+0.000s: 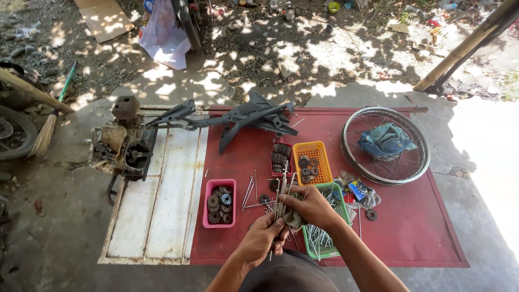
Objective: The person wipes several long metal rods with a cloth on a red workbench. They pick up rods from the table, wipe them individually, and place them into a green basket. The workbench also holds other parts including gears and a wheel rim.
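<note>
Bundle of thin metal spokes [281,203], lower centre of the frame, held upright between two hands; exact count not readable, more than a dozen rods. Left hand [263,241] has its grip closed around the lower end of the bundle. Right hand [308,205] has its grip closed around the bundle higher up, with a grey rag [293,219] pressed under the palm.

Counts outward from the hands:
- Four small plastic baskets. Green basket [341,193] just right of the hands, filled with more spokes. Pink basket [207,204] to the left, holding a heap of dark sprockets. Orange basket [319,162] above, with a few gears. Red basket [272,162] beside the orange one, packed with stacked dark rings.
- Several loose spokes [248,190] lying between the pink basket and the hands.
- One loose sprocket [371,214] right of the green basket.
- One spoked wheel rim [354,159], right of centre, with a blue cloth [385,140] bundled inside it.
- One dark plastic fairing piece [254,116] at the upper edge of the panels.
- One engine block [127,146] at left.

Surface: a red sheet-metal panel [421,227] flat on the ground, touching a white ribbed panel [162,200] on its left.

Setting: outdoors, concrete and dirt ground [59,205], dappled shade, a broom [46,130] and one tyre [13,132] at far left, a bamboo pole [465,46] upper right.
</note>
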